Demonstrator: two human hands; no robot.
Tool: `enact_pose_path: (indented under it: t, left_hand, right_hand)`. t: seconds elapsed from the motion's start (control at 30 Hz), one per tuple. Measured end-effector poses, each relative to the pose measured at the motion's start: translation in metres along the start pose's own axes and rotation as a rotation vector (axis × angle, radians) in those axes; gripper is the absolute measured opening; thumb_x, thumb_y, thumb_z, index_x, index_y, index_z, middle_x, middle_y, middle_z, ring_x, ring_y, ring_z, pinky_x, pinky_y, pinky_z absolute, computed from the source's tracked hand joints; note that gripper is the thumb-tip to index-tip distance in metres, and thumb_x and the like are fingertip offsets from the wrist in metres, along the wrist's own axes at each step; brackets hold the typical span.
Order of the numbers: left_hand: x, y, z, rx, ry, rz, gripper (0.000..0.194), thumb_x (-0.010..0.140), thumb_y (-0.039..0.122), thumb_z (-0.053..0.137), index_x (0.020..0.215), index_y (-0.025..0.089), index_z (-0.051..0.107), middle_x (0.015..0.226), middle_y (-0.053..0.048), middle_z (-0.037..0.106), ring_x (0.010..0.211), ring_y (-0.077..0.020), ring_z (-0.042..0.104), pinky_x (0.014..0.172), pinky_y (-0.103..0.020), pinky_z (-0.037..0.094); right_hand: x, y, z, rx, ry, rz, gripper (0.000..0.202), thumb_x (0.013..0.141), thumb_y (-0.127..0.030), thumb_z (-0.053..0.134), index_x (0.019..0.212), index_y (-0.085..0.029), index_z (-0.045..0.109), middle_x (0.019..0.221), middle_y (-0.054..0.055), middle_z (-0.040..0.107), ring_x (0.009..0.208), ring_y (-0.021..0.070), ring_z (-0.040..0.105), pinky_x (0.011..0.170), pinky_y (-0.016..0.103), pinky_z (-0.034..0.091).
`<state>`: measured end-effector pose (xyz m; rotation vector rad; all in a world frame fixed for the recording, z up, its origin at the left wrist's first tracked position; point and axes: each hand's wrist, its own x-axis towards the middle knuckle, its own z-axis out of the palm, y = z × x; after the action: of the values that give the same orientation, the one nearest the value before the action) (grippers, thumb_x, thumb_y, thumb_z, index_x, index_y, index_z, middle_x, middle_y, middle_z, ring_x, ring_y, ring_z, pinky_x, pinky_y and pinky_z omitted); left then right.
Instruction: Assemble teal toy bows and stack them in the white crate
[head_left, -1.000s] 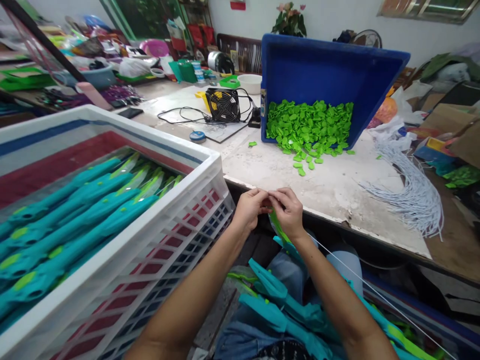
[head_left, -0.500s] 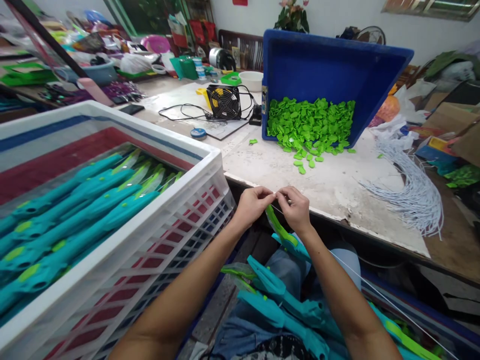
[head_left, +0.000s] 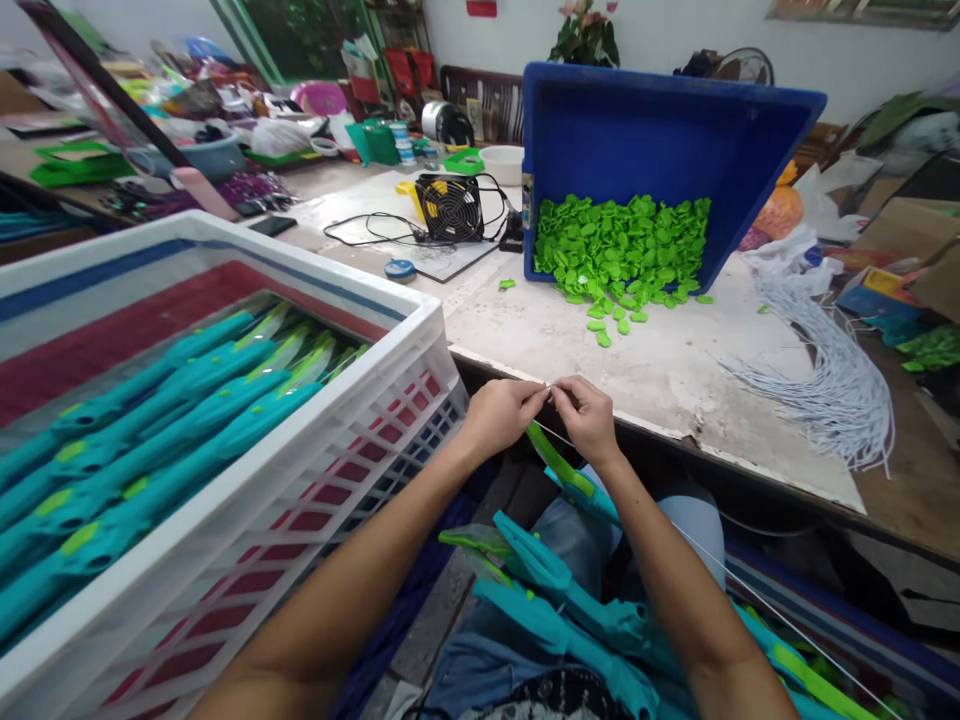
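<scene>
My left hand (head_left: pixel 501 412) and my right hand (head_left: pixel 585 412) meet fingertip to fingertip just off the table's front edge. Both are closed in a pinch on a thin white string (head_left: pixel 780 608), which runs from them past my right forearm to the lower right. The exact end between the fingertips is too small to make out. Just below the hands, the bright green tip of a teal-and-green plastic part (head_left: pixel 574 480) points up, partly behind my right wrist. More teal plastic parts (head_left: pixel 555 620) with green and clear ends lie across my lap.
At left a white plastic crate (head_left: pixel 427 330) holds rows of teal parts. A tipped blue bin (head_left: pixel 675 130) spills small green pieces (head_left: pixel 622 250) onto the table (head_left: pixel 510 325). To the right lies a bundle of white strings (head_left: pixel 847 390); behind stands a small black fan (head_left: pixel 450 208).
Both hands stay pinched together at nearly the same spot, with only slight finger movement. The view has shifted a little; the things around look unchanged.
</scene>
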<state>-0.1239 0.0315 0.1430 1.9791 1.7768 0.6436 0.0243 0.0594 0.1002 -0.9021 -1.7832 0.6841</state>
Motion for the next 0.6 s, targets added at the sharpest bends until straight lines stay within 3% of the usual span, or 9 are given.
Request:
enact_pose_path:
  t: [0.1, 0.2, 0.27, 0.37, 0.43, 0.53, 0.6]
  left_hand:
    - [0.005, 0.007, -0.002, 0.198, -0.045, -0.008, 0.035, 0.091, 0.033, 0.042, 0.086, 0.019, 0.074, 0.081, -0.008, 0.073, 0.074, -0.0210, 0.063, 0.059, -0.027, 0.033]
    - [0.014, 0.007, 0.000, 0.216, -0.004, -0.072, 0.033, 0.090, 0.033, 0.043, 0.085, 0.020, 0.073, 0.082, -0.009, 0.073, 0.077, -0.0220, 0.064, 0.061, -0.027, 0.034]
    - [0.021, 0.000, 0.005, 0.170, 0.067, -0.134, 0.032, 0.088, 0.034, 0.045, 0.086, 0.020, 0.073, 0.082, -0.009, 0.073, 0.079, -0.0235, 0.064, 0.062, -0.027, 0.035]
    - [0.035, -0.018, 0.014, 0.106, 0.154, -0.199, 0.030, 0.086, 0.036, 0.047, 0.082, 0.021, 0.074, 0.078, -0.008, 0.073, 0.080, -0.0251, 0.065, 0.062, -0.027, 0.037]
    - [0.045, -0.032, 0.019, 0.056, 0.185, -0.225, 0.029, 0.084, 0.036, 0.049, 0.079, 0.021, 0.074, 0.074, -0.007, 0.072, 0.076, -0.0245, 0.065, 0.061, -0.027, 0.038]
    - [0.060, -0.046, 0.025, -0.107, 0.184, -0.248, 0.026, 0.081, 0.032, 0.053, 0.089, 0.018, 0.073, 0.072, -0.006, 0.071, 0.071, -0.0216, 0.064, 0.064, -0.026, 0.042]
    - [0.063, -0.047, 0.028, -0.214, 0.225, -0.241, 0.032, 0.079, 0.030, 0.056, 0.103, 0.015, 0.070, 0.082, -0.006, 0.071, 0.070, -0.0194, 0.063, 0.068, -0.026, 0.045]
  right_hand:
    - [0.004, 0.006, 0.004, -0.137, 0.010, 0.025, 0.017, 0.084, -0.027, 0.049, 0.075, -0.019, 0.061, 0.076, 0.003, 0.063, 0.070, 0.0155, 0.058, 0.065, 0.026, 0.045]
    - [0.024, 0.018, 0.000, -0.187, -0.071, 0.148, 0.018, 0.084, -0.026, 0.048, 0.077, -0.020, 0.063, 0.074, 0.001, 0.065, 0.069, 0.0150, 0.059, 0.066, 0.025, 0.046]
    - [0.046, 0.032, -0.012, -0.311, -0.072, 0.244, 0.021, 0.086, -0.025, 0.046, 0.083, -0.019, 0.065, 0.078, 0.002, 0.068, 0.075, 0.0166, 0.061, 0.071, 0.027, 0.047]
    - [0.083, 0.059, -0.033, -0.707, -0.036, 0.339, 0.024, 0.089, -0.026, 0.048, 0.099, -0.014, 0.067, 0.101, 0.013, 0.068, 0.098, 0.0251, 0.058, 0.086, 0.036, 0.045]
    - [0.099, 0.077, -0.044, -0.897, -0.120, 0.351, 0.026, 0.088, -0.025, 0.053, 0.104, -0.010, 0.066, 0.111, 0.020, 0.065, 0.109, 0.0303, 0.054, 0.091, 0.041, 0.043]
    - [0.108, 0.091, -0.055, -0.950, -0.264, 0.325, 0.022, 0.088, -0.022, 0.053, 0.097, -0.009, 0.069, 0.110, 0.022, 0.065, 0.111, 0.0307, 0.053, 0.092, 0.039, 0.041]
    - [0.107, 0.090, -0.067, -0.939, -0.325, 0.330, 0.024, 0.090, -0.020, 0.048, 0.092, -0.009, 0.070, 0.106, 0.020, 0.067, 0.107, 0.0285, 0.056, 0.090, 0.036, 0.042]
